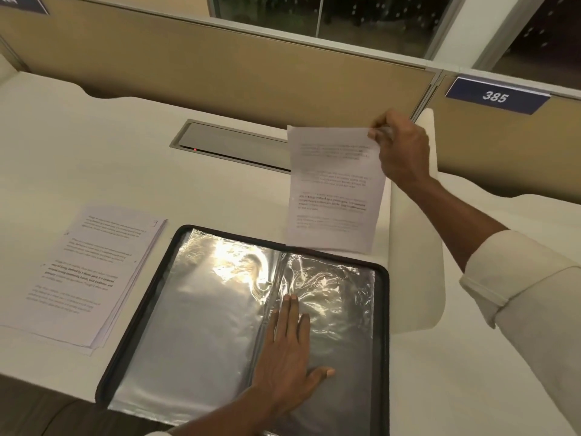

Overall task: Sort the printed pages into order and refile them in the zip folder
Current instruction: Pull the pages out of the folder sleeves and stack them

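Refiling, apparently: the right hand [399, 149] pinches the top corner of a white printed page [333, 187], dangling it beyond the left hand [286, 350], which presses flat on a clear plastic sleeve [339, 309] of the open black zip folder [140, 309]. A white page stack [85, 272] lies left. Next, likely: feed the page's bottom edge into the sleeve.

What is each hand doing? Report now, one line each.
Left hand: open, pressed flat on the unzipped zip folder.
Right hand: pinches a printed page by its top corner.

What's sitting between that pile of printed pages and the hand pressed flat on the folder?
In the head view, the dark edge of the zip folder and its shiny left sleeve lie between the pile and the left hand.
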The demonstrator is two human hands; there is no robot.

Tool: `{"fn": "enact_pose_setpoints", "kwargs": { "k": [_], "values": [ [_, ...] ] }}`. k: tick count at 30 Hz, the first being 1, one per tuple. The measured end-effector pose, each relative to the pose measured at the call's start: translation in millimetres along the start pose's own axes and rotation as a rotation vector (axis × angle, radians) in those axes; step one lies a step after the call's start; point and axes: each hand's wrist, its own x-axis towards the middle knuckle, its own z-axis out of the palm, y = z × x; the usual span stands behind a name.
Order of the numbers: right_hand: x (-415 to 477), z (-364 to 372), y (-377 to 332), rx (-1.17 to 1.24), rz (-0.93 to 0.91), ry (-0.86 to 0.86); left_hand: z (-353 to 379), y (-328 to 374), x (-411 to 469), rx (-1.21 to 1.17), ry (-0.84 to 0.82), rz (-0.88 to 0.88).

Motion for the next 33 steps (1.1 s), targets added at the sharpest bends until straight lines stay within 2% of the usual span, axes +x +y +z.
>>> {"fn": "enact_pose_setpoints", "kwargs": {
  "k": [3,6,10,13,15,17,19,22,24,26,33],
  "values": [
    [1.5,-13.5,-21.7,0.085,-0.127,0.113,-9.6,-6.6,1.1,0.003,-0.008,0.015],
    [-3.1,-27.4,-44.1,0.172,-0.168,0.19,-14.5,-9.6,-1.4,0.003,-0.006,0.025],
    [-12.8,-36.3,-62.8,0.251,-0.134,0.212,-15.7,-8.9,-5.6,0.006,-0.025,0.047],
    [-22.2,-40.3,-75.1,0.323,-0.091,0.175,-18.4,-15.9,-6.4,-0.088,-0.037,0.067],
    [-28.9,-41.5,-81.1,0.388,-0.06,0.132,-22.4,-27.5,-5.9,-0.295,0.031,0.063],
    [-34.7,-41.3,-84.4,0.45,-0.013,0.094,-33.5,-38.4,-10.2,-0.64,0.192,0.015],
    [-39.3,-40.3,-84.9,0.499,0.037,0.076,-49.7,-50.6,-16.2,-0.973,0.334,-0.174],
    [-46.5,-38.5,-83.3,0.588,0.111,0.035,-77.1,-78.0,-21.0,-1.369,0.389,-0.519],
    [-52.1,-35.7,-85.0,0.644,0.153,-0.009,-98.0,-102.6,-25.6,-1.603,0.444,-0.633],
    [-58.5,-29.8,-91.3,0.691,0.193,-0.064,-117.0,-126.7,-32.4,-1.679,0.418,-0.644],
    [-85.9,27.5,-136.6,0.779,0.277,-0.208,-170.1,-196.8,-50.3,-1.748,0.227,-0.394]
  ]
}}
